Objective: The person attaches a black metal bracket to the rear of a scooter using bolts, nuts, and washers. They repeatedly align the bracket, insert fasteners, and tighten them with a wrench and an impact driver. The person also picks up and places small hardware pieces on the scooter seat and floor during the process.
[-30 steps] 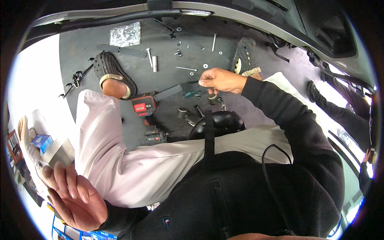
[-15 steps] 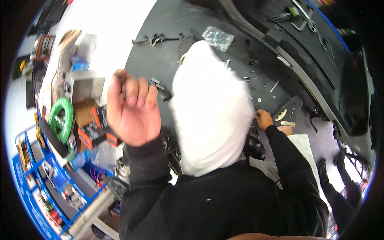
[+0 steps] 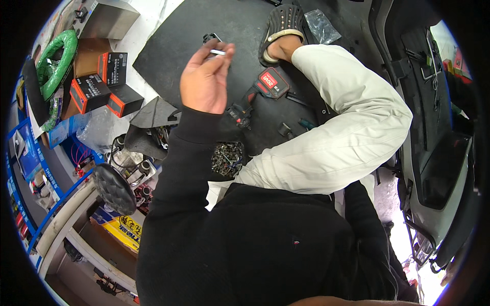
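My left hand (image 3: pixel 206 81) is raised over the dark mat (image 3: pixel 168 46), its fingers pinched around a short white stick (image 3: pixel 217 52) that looks like a cigarette. Just beyond the fingertips lies a small black part with a bent metal rod (image 3: pixel 210 37). To the right of the hand a black and red cordless power tool (image 3: pixel 240 115) rests on its side, its battery (image 3: pixel 273 82) toward my foot. Below it sits a tray of mixed screws and bolts (image 3: pixel 227 157). My right hand is out of sight; only its black sleeve shows beside my bent leg.
My leg in white trousers (image 3: pixel 352 107) crosses the mat, with a black clog (image 3: pixel 286 25) on the foot. A clear plastic bag (image 3: pixel 321 26) lies beside it. Large vehicle panels (image 3: pixel 444 173) stand at right. Boxes (image 3: pixel 92 92), a green ring-shaped bundle (image 3: pixel 58 64) and blue shelving are at left.
The view has shifted. My left hand now shows a white stick between its fingers. My right hand, earlier down near loose bolts on the mat, has gone out of sight.
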`<state>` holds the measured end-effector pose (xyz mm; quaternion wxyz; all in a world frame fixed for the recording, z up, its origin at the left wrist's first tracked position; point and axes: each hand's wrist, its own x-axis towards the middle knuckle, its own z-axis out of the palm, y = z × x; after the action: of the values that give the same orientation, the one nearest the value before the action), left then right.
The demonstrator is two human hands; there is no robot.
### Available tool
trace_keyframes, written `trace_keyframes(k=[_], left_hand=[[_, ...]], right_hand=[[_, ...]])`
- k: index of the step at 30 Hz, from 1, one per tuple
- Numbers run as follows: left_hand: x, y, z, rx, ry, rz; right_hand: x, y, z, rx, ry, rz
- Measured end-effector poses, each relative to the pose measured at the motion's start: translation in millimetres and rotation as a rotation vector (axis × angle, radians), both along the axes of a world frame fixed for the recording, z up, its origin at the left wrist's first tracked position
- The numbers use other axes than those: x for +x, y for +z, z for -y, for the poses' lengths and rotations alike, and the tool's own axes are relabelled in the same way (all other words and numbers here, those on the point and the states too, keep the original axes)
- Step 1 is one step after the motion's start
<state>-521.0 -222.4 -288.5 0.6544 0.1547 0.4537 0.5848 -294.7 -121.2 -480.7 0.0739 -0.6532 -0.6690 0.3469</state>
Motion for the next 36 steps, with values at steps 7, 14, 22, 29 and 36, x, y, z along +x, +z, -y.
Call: trace_keyframes(k=[7, 14, 22, 29, 36], left_hand=[[18.2, -11.5, -1.2, 0.022, -0.104, 0.090], [-59.5, -158.0, -78.5, -0.246, 0.006, -0.695], [-47.3, -272.3, -76.5, -0.651, -0.716, -1.618], [-161.3, -318.3, -105.2, -0.437, -0.357, -1.581], [-136.9, -287.1, -76.3, -0.295, -0.321, -1.390]], right_hand=[[-12.9, -1.1, -11.5, -0.030, 0.001, 0.042], [-19.9, 1.4, -14.8, -0.037, -0.028, 0.039], [-24.1, 0.6, -24.0, -0.033, -0.064, 0.020], [-22.9, 6.1, -23.0, -0.027, -0.110, -0.021], [35.4, 5.5, 50.0, 0.043, -0.294, -0.167]])
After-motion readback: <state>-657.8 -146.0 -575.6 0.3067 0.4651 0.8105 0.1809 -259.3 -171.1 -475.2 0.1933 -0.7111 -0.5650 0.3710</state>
